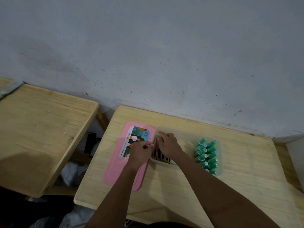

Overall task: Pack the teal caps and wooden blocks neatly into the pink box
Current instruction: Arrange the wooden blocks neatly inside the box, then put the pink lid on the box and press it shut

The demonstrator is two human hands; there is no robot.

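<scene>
Teal caps packed in two rows at box right end; wooden blocks upright at left end. Left hand fingers curled, pinching box's left rim; right hand fingers bent onto blocks, grip unclear.

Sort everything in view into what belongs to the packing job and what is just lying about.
Job: translucent box; teal caps packed in its right end; wooden blocks in its left end; pink lid beside it; left hand and right hand at the blocks.

Lying about: second wooden table; dark object and pale cloth between the tables.
</scene>
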